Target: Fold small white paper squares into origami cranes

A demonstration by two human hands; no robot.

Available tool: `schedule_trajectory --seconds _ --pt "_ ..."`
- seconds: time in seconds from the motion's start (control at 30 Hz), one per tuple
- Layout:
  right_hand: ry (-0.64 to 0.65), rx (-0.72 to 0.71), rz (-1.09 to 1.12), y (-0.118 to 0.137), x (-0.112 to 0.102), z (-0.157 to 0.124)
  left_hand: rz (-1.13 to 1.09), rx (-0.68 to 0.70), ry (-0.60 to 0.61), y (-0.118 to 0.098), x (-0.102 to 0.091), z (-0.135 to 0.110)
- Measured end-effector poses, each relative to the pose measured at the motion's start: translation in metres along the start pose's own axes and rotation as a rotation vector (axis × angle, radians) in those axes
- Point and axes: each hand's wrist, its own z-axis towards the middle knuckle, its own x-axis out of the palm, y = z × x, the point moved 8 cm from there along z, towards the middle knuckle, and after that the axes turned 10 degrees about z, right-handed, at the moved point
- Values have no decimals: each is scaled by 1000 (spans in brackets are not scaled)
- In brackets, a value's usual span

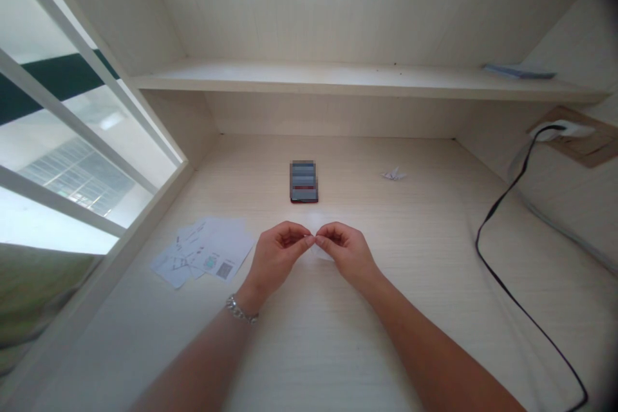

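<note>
Over the middle of the desk, my left hand (280, 255) and my right hand (348, 253) meet at their fingertips. Both are closed in a pinch on a small piece of white paper (323, 253), mostly hidden behind the fingers. Its folds cannot be made out. A chain bracelet (240, 310) circles my left wrist. Just beyond the hands lies a phone (304, 181), its screen blurred out. Left of my left hand, several white paper sheets (207, 248) with print and a square code overlap on the desk.
A small folded paper figure (394, 174) sits at the back right of the desk (309, 354). From a wall socket (562, 131) a black cable (502, 283) runs down the right side. A shelf (309, 77) crosses the back, holding a flat bluish item (520, 71). White bars (53, 109) flank the left.
</note>
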Motion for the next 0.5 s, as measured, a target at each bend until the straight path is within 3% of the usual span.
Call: schedule_trajectory --seconds 0.5 --pt "5 -4 23 -3 1 -1 -72 -41 -5 8 -1 3"
